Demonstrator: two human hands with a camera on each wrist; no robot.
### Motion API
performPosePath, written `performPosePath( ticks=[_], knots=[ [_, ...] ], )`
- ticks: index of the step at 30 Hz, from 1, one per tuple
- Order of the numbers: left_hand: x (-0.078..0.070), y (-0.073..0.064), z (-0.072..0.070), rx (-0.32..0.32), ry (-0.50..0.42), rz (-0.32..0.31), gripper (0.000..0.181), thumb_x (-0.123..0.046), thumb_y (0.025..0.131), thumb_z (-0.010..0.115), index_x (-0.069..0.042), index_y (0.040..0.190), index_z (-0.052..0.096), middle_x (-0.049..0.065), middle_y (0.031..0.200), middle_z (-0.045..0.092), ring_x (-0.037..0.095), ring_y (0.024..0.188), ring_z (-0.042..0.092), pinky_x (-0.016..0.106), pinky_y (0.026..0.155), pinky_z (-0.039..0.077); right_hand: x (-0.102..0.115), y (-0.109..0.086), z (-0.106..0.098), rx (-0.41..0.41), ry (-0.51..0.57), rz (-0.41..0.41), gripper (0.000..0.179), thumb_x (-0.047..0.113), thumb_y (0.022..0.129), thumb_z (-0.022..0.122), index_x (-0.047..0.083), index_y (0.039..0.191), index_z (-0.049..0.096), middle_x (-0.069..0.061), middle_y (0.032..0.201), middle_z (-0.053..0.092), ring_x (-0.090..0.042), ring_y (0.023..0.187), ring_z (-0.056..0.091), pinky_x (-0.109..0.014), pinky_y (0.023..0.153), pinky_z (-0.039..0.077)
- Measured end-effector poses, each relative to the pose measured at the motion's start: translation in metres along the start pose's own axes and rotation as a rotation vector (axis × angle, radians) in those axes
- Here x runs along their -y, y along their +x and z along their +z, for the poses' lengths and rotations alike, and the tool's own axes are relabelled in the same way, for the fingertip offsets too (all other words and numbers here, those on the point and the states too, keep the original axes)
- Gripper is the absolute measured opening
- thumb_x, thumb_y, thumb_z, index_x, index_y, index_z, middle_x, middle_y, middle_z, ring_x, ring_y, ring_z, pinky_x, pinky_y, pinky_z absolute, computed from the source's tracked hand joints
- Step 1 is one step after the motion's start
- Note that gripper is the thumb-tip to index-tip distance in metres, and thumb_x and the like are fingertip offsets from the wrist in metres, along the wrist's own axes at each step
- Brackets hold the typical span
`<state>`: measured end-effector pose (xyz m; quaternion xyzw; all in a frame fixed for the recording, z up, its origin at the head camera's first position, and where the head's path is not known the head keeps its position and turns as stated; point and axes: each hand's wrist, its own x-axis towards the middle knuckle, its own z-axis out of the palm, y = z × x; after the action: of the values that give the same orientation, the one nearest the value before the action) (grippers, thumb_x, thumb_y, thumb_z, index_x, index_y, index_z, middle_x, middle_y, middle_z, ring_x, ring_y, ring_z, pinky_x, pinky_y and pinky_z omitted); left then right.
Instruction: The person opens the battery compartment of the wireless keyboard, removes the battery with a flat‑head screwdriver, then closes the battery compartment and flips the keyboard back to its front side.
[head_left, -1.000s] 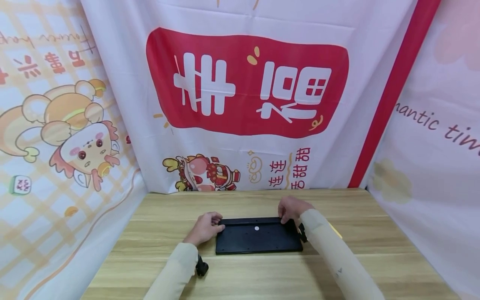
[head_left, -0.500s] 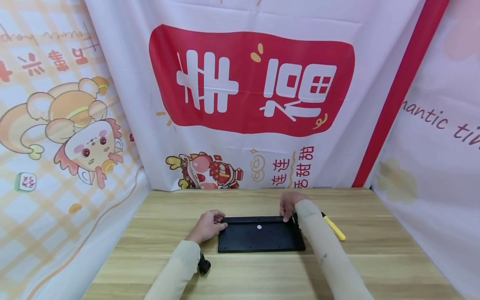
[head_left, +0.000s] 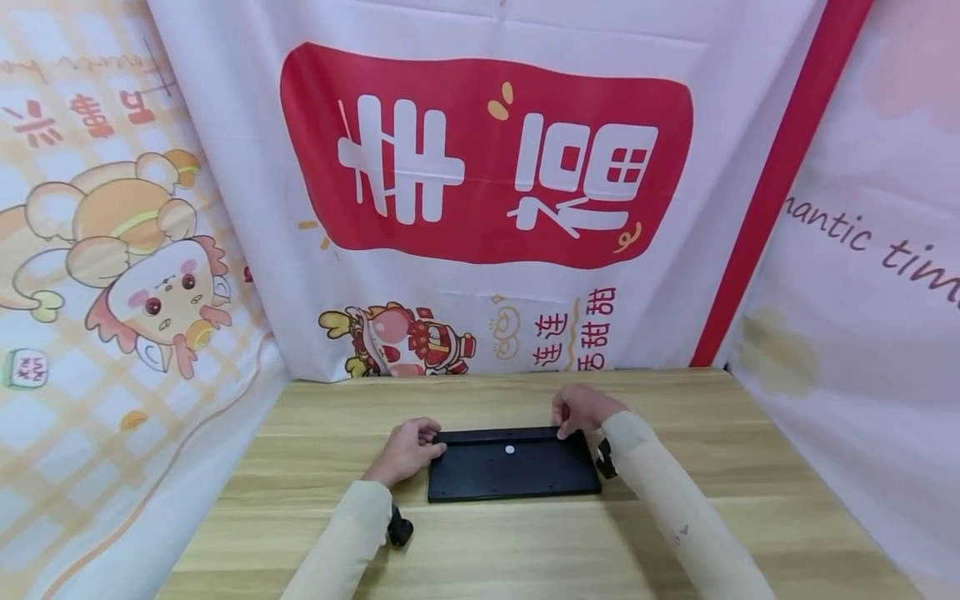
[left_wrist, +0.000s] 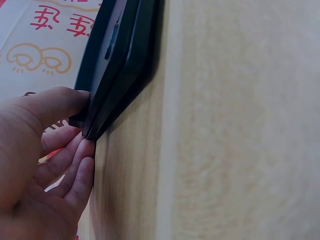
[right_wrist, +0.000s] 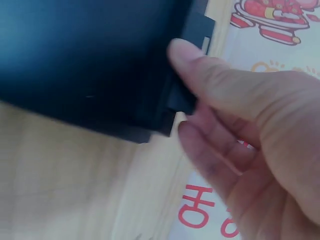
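Observation:
A flat black keyboard (head_left: 514,468) lies underside up on the table, with a small white round sticker and a raised strip along its far edge; no keys show. My left hand (head_left: 406,452) pinches its far left corner, thumb on top and fingers against the edge, as the left wrist view of the keyboard (left_wrist: 112,75) shows. At the far right corner my right hand (head_left: 587,408) pinches the edge. In the right wrist view the thumb presses a small black protruding piece (right_wrist: 199,35) there, fingers curled beneath.
The wood-grain table (head_left: 480,550) reaches back to a printed cloth (head_left: 487,325), with more cloth at both sides. A black wrist camera (head_left: 400,527) sits by the left sleeve, another (head_left: 606,459) by the right.
Both hands stay at the keyboard's far corners. The view shifts slightly. A yellow-handled tool seen beside the right forearm half a second ago is now out of sight.

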<state>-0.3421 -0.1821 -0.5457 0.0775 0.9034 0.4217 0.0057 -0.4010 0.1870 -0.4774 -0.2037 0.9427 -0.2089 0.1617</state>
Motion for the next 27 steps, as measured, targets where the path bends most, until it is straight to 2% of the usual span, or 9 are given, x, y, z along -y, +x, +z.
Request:
performPosePath(
  ticks=[5, 9, 13, 18, 24, 27],
  knots=[
    [0.003, 0.0, 0.0, -0.002, -0.001, 0.011, 0.035, -0.016, 0.095, 0.079, -0.002, 0.126, 0.071, 0.008, 0.117, 0.073, 0.02, 0.105, 0.068, 0.045, 0.097, 0.059, -0.008, -0.005, 0.008, -0.078, -0.026, -0.176, 0.023, 0.004, 0.085, 0.087, 0.011, 0.079, 0.066, 0.004, 0.078, 0.065, -0.01, 0.074, 0.059, -0.027, 0.071, 0.052],
    [0.002, -0.001, 0.0, -0.006, -0.006, 0.016, 0.033, -0.015, 0.095, 0.079, -0.003, 0.125, 0.072, 0.01, 0.118, 0.073, 0.021, 0.106, 0.069, 0.045, 0.098, 0.059, -0.012, -0.014, 0.013, -0.143, -0.039, -0.27, 0.017, -0.001, 0.086, 0.085, 0.006, 0.087, 0.068, 0.0, 0.083, 0.069, -0.007, 0.076, 0.061, -0.026, 0.072, 0.054],
    [0.001, -0.002, -0.001, -0.009, -0.009, 0.01, 0.034, -0.015, 0.096, 0.079, -0.002, 0.127, 0.071, 0.012, 0.121, 0.073, 0.022, 0.108, 0.069, 0.046, 0.099, 0.059, -0.016, -0.02, 0.019, -0.192, -0.032, -0.284, 0.012, -0.001, 0.09, 0.081, 0.004, 0.094, 0.071, -0.003, 0.087, 0.072, -0.007, 0.077, 0.061, -0.026, 0.071, 0.054],
    [0.004, -0.002, -0.003, -0.011, -0.008, 0.01, 0.036, -0.016, 0.096, 0.078, -0.002, 0.129, 0.07, 0.012, 0.122, 0.073, 0.023, 0.109, 0.068, 0.047, 0.099, 0.058, -0.019, -0.021, 0.022, -0.227, -0.001, -0.28, 0.009, -0.001, 0.093, 0.077, 0.006, 0.096, 0.073, 0.0, 0.09, 0.073, -0.006, 0.079, 0.064, -0.025, 0.07, 0.056],
    [0.007, 0.001, 0.0, 0.0, 0.005, 0.014, 0.036, -0.018, 0.097, 0.078, -0.004, 0.129, 0.07, 0.01, 0.122, 0.073, 0.022, 0.109, 0.068, 0.046, 0.099, 0.059, -0.023, -0.019, 0.015, -0.263, 0.024, -0.247, 0.013, 0.0, 0.093, 0.077, 0.012, 0.093, 0.073, 0.003, 0.09, 0.073, -0.006, 0.082, 0.066, -0.028, 0.074, 0.058],
    [0.007, 0.002, 0.001, 0.001, 0.003, 0.016, 0.036, -0.018, 0.097, 0.078, -0.003, 0.129, 0.071, 0.009, 0.121, 0.073, 0.022, 0.109, 0.068, 0.047, 0.1, 0.059, -0.027, -0.016, 0.009, -0.265, 0.035, -0.234, 0.014, -0.001, 0.094, 0.076, 0.012, 0.093, 0.073, -0.003, 0.09, 0.075, -0.01, 0.082, 0.067, -0.03, 0.074, 0.058]
  ],
)
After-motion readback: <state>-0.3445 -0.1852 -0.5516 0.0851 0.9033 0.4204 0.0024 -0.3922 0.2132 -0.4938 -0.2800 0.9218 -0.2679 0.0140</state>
